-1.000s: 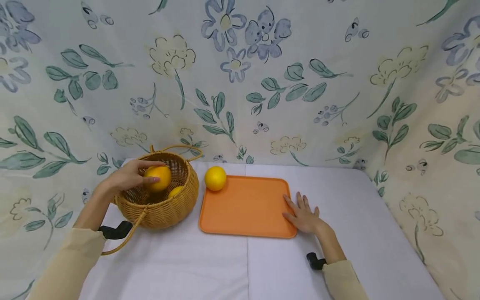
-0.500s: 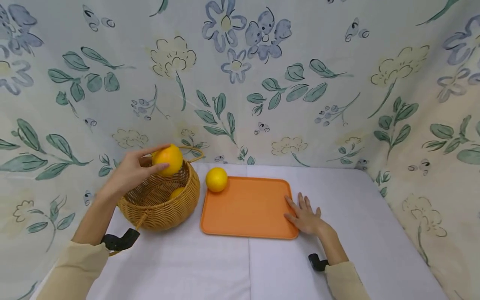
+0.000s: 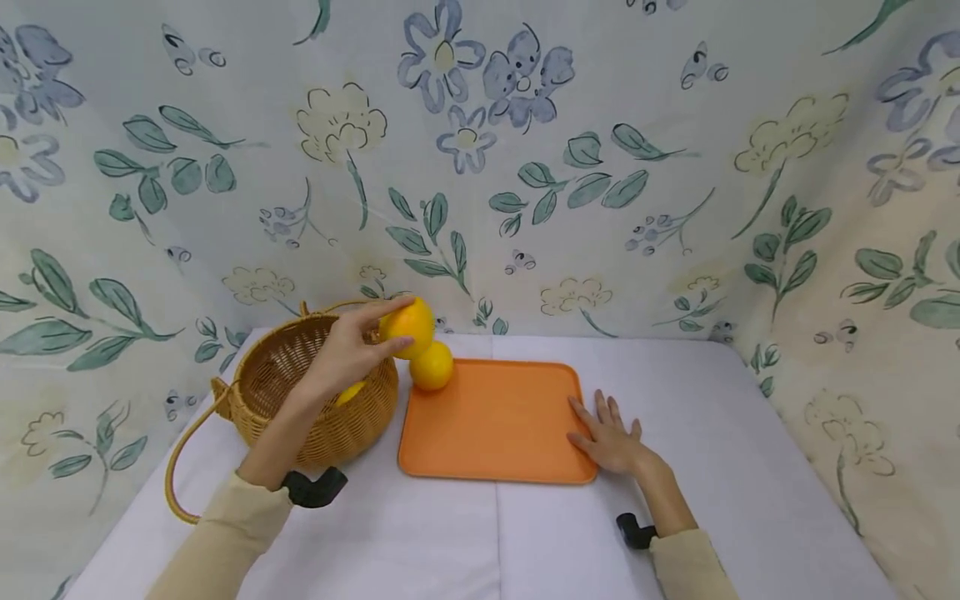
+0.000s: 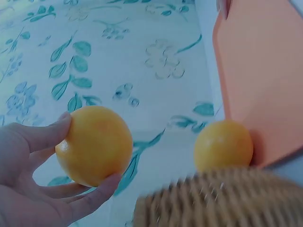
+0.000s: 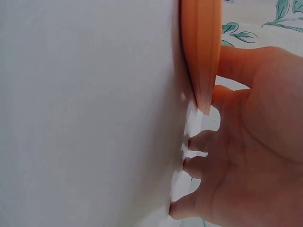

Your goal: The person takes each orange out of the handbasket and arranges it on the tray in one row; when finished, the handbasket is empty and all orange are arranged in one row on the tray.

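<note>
My left hand (image 3: 348, 354) pinches a round orange fruit (image 3: 408, 327) above the right rim of the wicker basket (image 3: 348, 429); the left wrist view shows thumb and fingertips around the fruit (image 4: 94, 145). A second yellow-orange fruit (image 3: 431, 366) sits at the back left corner of the orange tray (image 3: 495, 425). Inside the basket, partly hidden by my arm, lies another yellow fruit (image 3: 350, 393). My right hand (image 3: 613, 442), fingers spread, rests at the tray's right edge; in the right wrist view the hand (image 5: 255, 127) touches the tray's side (image 5: 201, 52) and the cloth.
White cloth (image 3: 375, 533) covers the table. A basket handle (image 3: 174, 475) hangs out on the left over the cloth. Floral fabric (image 3: 465, 208) stands behind and at both sides of the table. A dark device is strapped at each wrist.
My left hand has lifted the orange fruit out of the basket and carried it right, toward the fruit on the tray. My right hand stays at the tray's edge.
</note>
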A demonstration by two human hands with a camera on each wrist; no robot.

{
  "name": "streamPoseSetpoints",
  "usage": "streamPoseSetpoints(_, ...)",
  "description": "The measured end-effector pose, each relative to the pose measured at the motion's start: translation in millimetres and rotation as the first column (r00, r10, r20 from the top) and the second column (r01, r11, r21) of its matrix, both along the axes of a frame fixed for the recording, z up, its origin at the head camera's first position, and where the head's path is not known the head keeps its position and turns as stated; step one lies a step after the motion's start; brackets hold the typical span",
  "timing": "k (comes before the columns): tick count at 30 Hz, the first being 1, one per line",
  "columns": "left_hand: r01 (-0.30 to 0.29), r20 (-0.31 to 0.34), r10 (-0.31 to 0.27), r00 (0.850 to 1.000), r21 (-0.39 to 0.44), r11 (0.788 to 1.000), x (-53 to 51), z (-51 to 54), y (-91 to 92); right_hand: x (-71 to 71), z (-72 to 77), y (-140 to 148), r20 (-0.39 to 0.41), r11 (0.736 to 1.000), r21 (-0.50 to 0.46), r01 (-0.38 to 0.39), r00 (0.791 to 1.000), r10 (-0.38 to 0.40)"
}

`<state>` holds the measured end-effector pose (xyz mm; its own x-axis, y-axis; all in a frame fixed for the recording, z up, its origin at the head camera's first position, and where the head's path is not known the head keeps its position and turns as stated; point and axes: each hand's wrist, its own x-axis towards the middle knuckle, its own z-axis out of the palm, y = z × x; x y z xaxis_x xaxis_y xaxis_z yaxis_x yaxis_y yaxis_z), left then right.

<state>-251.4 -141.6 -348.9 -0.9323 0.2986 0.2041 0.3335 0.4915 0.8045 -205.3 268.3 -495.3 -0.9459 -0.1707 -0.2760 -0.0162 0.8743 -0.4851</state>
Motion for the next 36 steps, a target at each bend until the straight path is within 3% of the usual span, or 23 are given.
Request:
streamPoseSetpoints(3,0.018,-0.013,-0.018,1.000,0.013,1.000,-4.0,-9.4,21.4,0.9,-0.3,-2.9,0.012,1.000,0.022,-0.007,1.000,0.007)
streamPoseSetpoints(7,0.038,-0.016,-0.038,0.999,0.035,0.999,-17.6,-22.9,47.2,-1.0,2.6,-3.8,0.000,1.000,0.024,-0.010,1.000,0.010)
streamPoseSetpoints(12,0.022,0.011,-0.022,1.000,0.062,0.998,-31.2,-45.0,68.1,-3.2,3.9,-4.5,0.004,1.000,-0.023,-0.013,1.000,0.013)
streamPoseSetpoints(17,0.020,0.031,-0.021,0.999,0.025,0.999,-38.6,-66.2,88.1,-3.4,-3.9,1.3,-0.027,0.998,-0.054,-0.012,1.000,0.011)
streamPoseSetpoints(23,0.045,0.069,-0.047,0.997,0.020,0.999,-41.3,-83.6,104.6,-2.2,-0.2,1.1,0.001,1.000,-0.003,-0.001,1.000,0.001)
streamPoseSetpoints(30,0.026,0.065,-0.023,0.998,-0.044,0.999,-41.5,-102.8,114.0,-2.3,-1.7,-3.4,0.021,1.000,0.024,-0.015,1.000,0.014)
streamPoseSetpoints(36,0.002,0.082,0.007,0.997,-0.108,0.994,-41.0,-109.6,122.1,-1.2,-2.5,-4.4,0.022,0.999,0.032,-0.008,1.000,0.007)
